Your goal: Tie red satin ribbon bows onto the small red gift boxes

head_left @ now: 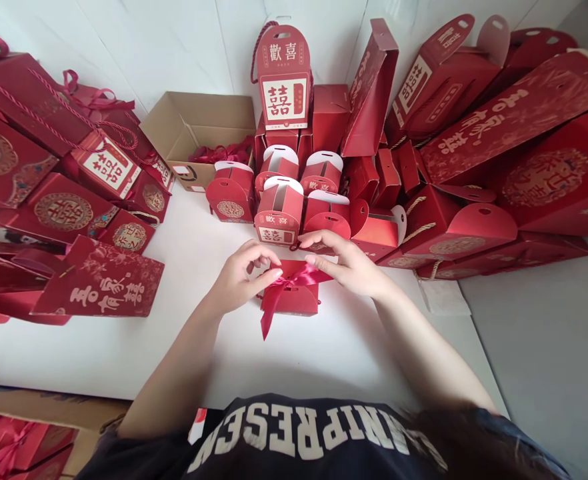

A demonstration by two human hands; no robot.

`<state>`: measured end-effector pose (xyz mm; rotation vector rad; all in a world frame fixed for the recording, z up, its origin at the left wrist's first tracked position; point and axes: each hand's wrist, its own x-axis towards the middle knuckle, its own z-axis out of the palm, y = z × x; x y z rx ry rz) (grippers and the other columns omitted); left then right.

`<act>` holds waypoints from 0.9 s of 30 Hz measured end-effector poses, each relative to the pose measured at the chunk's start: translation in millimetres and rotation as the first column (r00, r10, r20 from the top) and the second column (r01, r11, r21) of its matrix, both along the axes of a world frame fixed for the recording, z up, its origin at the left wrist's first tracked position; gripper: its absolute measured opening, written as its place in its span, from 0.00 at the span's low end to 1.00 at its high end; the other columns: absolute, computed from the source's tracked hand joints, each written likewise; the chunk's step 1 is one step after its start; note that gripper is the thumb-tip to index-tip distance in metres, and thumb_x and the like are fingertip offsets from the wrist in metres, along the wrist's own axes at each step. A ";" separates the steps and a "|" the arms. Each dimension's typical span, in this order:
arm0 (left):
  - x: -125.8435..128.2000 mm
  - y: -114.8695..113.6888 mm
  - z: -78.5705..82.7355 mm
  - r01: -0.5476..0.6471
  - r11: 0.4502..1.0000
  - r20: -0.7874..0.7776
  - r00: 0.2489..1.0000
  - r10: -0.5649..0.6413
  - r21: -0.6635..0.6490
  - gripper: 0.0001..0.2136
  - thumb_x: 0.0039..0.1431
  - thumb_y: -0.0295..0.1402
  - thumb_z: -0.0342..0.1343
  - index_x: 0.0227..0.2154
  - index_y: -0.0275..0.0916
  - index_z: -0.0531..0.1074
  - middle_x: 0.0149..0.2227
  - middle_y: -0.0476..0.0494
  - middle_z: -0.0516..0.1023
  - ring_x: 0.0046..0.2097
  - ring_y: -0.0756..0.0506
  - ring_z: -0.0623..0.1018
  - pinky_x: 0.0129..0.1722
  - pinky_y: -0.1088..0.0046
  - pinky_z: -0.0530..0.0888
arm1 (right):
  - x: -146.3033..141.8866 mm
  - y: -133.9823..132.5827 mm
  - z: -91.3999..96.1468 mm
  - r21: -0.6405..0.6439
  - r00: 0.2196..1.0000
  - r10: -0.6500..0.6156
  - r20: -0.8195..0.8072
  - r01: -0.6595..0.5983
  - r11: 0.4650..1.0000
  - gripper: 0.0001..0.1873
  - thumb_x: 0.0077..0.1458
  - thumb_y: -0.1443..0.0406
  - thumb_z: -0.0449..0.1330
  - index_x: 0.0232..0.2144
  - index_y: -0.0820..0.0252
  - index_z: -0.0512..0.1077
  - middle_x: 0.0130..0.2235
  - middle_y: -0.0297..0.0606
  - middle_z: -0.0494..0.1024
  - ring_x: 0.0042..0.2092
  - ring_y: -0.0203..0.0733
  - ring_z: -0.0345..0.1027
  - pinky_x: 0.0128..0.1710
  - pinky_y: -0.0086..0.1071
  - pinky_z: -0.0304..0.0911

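A small red gift box [298,301] stands on the white table in front of me, with a shiny magenta ribbon [270,310] tied in a bow across its top. One ribbon tail hangs down the box's near left side. My left hand [244,273] is at the bow's left, fingers loosely curled, with a small gap between thumb and forefinger and nothing visible in it. Over the bow's right side is my right hand [349,263], thumb and forefinger spread apart. Its thumb lies close to the ribbon's right end; whether it touches I cannot tell.
Several small red boxes [280,210] stand just behind my hands. Behind them is an open cardboard box [199,110] holding ribbons. Larger red gift boxes and bags are stacked left [67,207] and right [474,227]. A carton [89,427] with ribboned boxes is at lower left.
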<state>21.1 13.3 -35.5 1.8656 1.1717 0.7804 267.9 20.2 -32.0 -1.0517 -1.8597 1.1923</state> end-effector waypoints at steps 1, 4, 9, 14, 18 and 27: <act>1.8 -0.9 1.0 0.031 0.999 -0.038 0.999 -0.030 0.027 0.06 0.59 0.36 0.58 0.34 0.40 0.74 0.37 0.47 0.67 0.37 0.49 0.70 0.38 0.73 0.69 | 1.2 -0.7 1.4 -0.001 0.999 -0.038 0.034 0.038 0.999 0.13 0.62 0.53 0.57 0.42 0.55 0.69 0.47 0.40 0.75 0.48 0.44 0.70 0.49 0.38 0.64; 5.2 -3.1 2.9 0.079 0.996 -0.099 0.992 -0.074 0.047 0.05 0.58 0.35 0.58 0.32 0.40 0.76 0.39 0.46 0.64 0.41 0.47 0.71 0.41 0.71 0.71 | 9.1 -1.4 6.5 -0.063 0.977 -0.087 0.193 0.101 0.993 0.17 0.63 0.48 0.53 0.37 0.55 0.66 0.34 0.35 0.75 0.34 0.40 0.68 0.35 0.33 0.62; 4.9 -4.3 1.9 0.073 0.996 -0.116 0.991 -0.067 0.048 0.06 0.56 0.36 0.60 0.29 0.39 0.72 0.44 0.44 0.65 0.46 0.44 0.71 0.43 0.68 0.73 | 24.6 1.5 9.9 -0.185 0.957 0.052 0.284 0.002 0.983 0.19 0.62 0.47 0.53 0.36 0.55 0.66 0.33 0.35 0.77 0.34 0.41 0.68 0.34 0.33 0.62; -0.3 -0.3 0.2 0.106 0.994 -0.055 0.993 -0.105 0.011 0.13 0.60 0.37 0.57 0.23 0.38 0.65 0.52 0.41 0.69 0.54 0.41 0.71 0.53 0.63 0.70 | 25.6 -1.4 16.8 -0.094 0.970 0.063 0.236 -0.042 0.995 0.11 0.60 0.55 0.59 0.38 0.55 0.67 0.36 0.36 0.77 0.36 0.42 0.70 0.37 0.35 0.65; -10.7 4.4 -2.2 0.294 0.952 0.059 0.955 -0.290 -0.080 0.20 0.52 0.39 0.66 0.46 0.42 0.68 0.61 0.38 0.65 0.63 0.37 0.66 0.61 0.59 0.65 | 9.4 -12.0 22.8 0.234 0.971 -0.024 0.237 -0.033 0.972 0.04 0.61 0.65 0.56 0.39 0.54 0.69 0.48 0.42 0.74 0.51 0.48 0.68 0.52 0.42 0.63; -18.4 5.7 -15.5 0.424 0.884 -0.011 0.901 -0.435 -0.197 0.54 0.39 0.41 0.73 0.67 0.44 0.49 0.67 0.33 0.56 0.65 0.32 0.63 0.61 0.57 0.67 | -28.8 -30.5 6.7 0.382 0.904 -0.015 0.428 -0.166 0.909 0.08 0.53 0.67 0.58 0.38 0.57 0.68 0.62 0.48 0.64 0.63 0.56 0.56 0.59 0.53 0.55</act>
